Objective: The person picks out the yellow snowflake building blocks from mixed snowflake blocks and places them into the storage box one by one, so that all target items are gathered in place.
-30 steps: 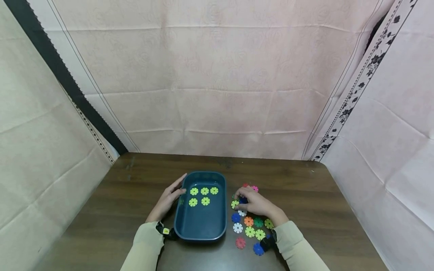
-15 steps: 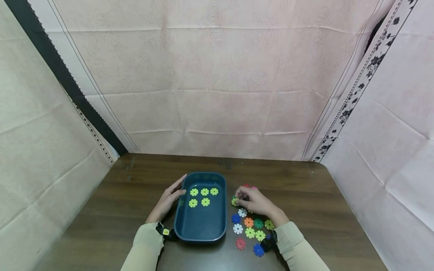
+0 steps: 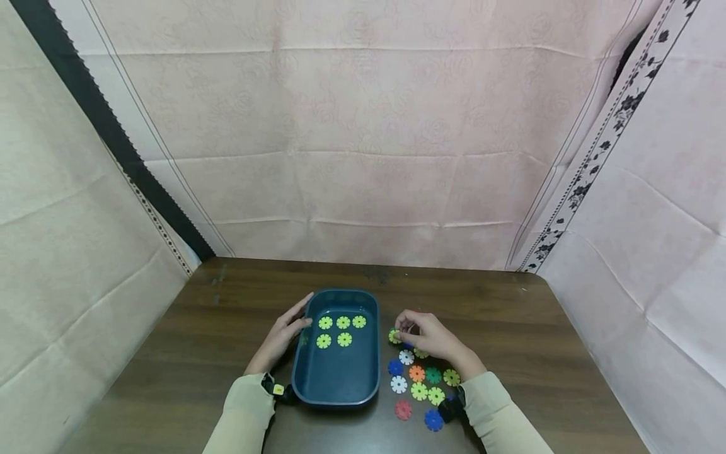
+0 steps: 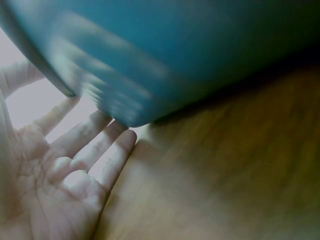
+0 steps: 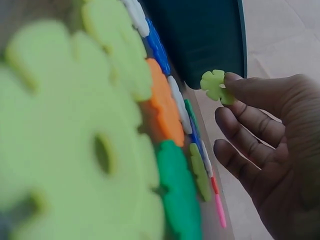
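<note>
My right hand (image 3: 432,338) pinches a yellow-green flower-shaped plastic piece (image 5: 212,86) between thumb and forefinger, raised off the table; its other fingers are loosely bent. Beneath and around this hand lie loose flower-shaped pieces, among them an orange piece (image 3: 416,373) and a dark green piece (image 3: 433,375). Left of them stands a dark blue tray (image 3: 336,381) with several yellow-green pieces (image 3: 344,340) in two rows inside. My left hand (image 3: 280,337) rests at the tray's left side, thumb at the rim. Seen in the left wrist view, its nearly straight fingers (image 4: 115,160) touch the outer wall.
More loose pieces lie toward the front right, including a red piece (image 3: 403,410), a blue piece (image 3: 433,420) and a white piece (image 3: 399,384). The brown wooden table (image 3: 227,328) ends at a light cloth (image 3: 363,157) at the back and sides.
My right hand has lifted slightly and now pinches a yellow-green piece from the loose group. My left hand and the tray have stayed in place.
</note>
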A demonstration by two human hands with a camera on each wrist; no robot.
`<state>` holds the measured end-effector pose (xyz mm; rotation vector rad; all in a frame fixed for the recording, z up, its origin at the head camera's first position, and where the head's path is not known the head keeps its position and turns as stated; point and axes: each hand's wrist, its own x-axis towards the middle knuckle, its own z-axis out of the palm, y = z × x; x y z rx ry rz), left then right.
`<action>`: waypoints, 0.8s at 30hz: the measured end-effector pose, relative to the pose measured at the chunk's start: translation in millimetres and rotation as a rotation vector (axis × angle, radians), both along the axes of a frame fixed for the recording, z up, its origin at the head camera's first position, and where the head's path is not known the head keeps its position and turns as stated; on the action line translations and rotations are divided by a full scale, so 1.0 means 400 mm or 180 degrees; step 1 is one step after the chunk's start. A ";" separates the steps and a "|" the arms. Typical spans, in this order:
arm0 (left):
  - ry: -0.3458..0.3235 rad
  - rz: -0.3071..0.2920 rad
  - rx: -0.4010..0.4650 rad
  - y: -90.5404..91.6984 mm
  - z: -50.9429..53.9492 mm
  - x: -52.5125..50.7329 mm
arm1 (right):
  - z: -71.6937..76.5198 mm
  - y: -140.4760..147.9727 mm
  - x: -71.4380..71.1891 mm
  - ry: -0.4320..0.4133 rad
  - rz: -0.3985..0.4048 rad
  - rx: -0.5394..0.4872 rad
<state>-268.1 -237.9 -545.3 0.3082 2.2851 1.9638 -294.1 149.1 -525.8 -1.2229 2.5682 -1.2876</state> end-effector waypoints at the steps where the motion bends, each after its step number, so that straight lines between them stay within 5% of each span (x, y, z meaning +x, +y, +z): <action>1: 0.0007 -0.0005 0.0004 0.001 0.000 0.000 | 0.002 0.000 -0.001 0.0004 -0.0004 -0.0013; 15: 0.0049 0.0016 0.0016 0.004 0.000 0.004 | 0.019 -0.007 -0.008 0.0097 0.0015 -0.0117; 24: 0.0079 0.0022 0.0027 0.003 0.002 0.005 | 0.066 -0.044 -0.013 0.0095 -0.0039 -0.0194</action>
